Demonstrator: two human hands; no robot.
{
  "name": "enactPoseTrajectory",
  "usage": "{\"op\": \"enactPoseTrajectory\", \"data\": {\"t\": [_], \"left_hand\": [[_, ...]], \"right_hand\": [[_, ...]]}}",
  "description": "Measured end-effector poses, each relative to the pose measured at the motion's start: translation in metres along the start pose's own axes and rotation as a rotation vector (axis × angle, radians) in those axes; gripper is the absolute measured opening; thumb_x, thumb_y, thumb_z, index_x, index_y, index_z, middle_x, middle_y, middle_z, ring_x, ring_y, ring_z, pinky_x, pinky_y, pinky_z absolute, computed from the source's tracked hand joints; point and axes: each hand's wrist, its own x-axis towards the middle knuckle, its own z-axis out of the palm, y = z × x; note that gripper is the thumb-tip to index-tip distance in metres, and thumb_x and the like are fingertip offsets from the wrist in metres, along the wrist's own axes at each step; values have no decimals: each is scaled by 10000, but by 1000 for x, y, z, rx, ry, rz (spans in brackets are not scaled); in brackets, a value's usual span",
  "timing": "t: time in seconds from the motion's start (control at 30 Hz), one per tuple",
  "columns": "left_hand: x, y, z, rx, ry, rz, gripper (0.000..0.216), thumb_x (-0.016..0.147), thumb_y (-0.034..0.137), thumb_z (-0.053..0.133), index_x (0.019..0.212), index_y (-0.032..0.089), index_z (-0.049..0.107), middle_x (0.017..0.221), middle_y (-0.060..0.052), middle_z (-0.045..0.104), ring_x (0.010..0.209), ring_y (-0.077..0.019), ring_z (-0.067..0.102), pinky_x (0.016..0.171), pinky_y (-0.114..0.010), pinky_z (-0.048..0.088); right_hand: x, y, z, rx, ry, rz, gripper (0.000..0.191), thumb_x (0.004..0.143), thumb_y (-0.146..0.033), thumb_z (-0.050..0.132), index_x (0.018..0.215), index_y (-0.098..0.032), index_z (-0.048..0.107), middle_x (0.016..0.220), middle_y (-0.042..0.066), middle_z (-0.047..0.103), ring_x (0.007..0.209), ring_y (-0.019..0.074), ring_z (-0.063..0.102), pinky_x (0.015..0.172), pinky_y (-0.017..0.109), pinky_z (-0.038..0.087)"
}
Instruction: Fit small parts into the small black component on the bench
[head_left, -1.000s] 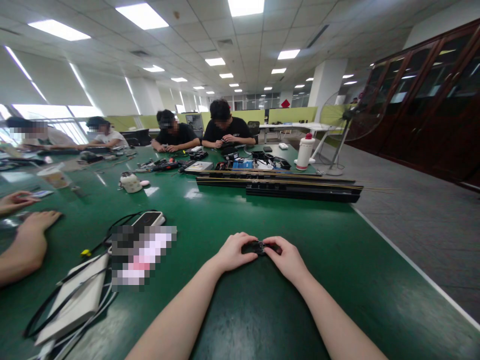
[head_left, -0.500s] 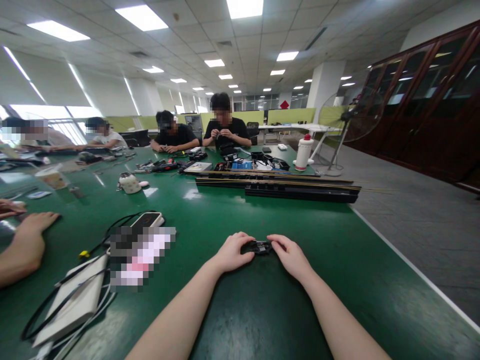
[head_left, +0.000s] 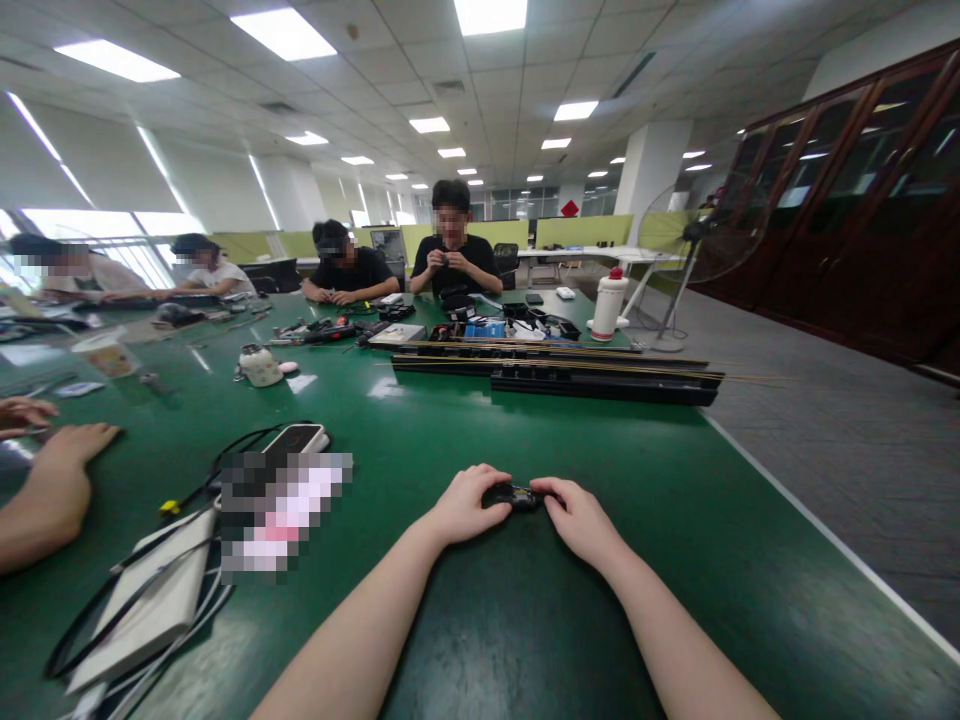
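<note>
A small black part [head_left: 514, 495] lies between my two hands on the green table [head_left: 420, 430], near its front middle. My left hand [head_left: 466, 505] curls its fingers round the part's left end. My right hand [head_left: 577, 520] pinches its right end from the other side. Both hands rest low on the tabletop with their forearms stretched back toward me. What kind of part it is cannot be made out.
A white flat device with black cables [head_left: 150, 600] and a phone [head_left: 296, 438] lie to my left. Long black rails [head_left: 600, 380] cross the table further back. A co-worker's hands [head_left: 52, 470] rest at the left edge. Several people sit at the far end. The table's right edge drops to a grey floor.
My hands have stayed in place on the small black part, with only slight shifts of the fingers. The person at the far end has raised both hands.
</note>
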Motion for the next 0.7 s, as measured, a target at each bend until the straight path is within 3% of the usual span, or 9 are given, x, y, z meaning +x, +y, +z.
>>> {"op": "enactPoseTrajectory", "data": {"t": [0.23,0.4,0.7], "left_hand": [[0,0,-1,1,-11,18,344,747,285,644,1083,222,616,1054,-50,623,988,-233,558,900,-352,430],[-1,-3,0,-16,0,39,360,730,281,675,1079,234,597,1053,-36,630,995,-226,561,893,-346,428],[0,-3,0,-31,0,35,380,711,307,702,1063,209,598,1042,-38,642,991,-226,576,884,-345,435]], "right_hand": [[-1,-3,-2,4,4,-20,290,826,-192,430,955,-229,687,1008,49,702,984,201,619,927,380,450],[-3,-9,0,-14,-23,-150,222,796,-287,560,965,-230,693,1072,72,675,1050,227,582,966,400,418],[-4,-13,1,-65,-85,-162,195,733,-204,632,914,-235,698,1061,65,677,1062,237,571,962,415,413]]}}
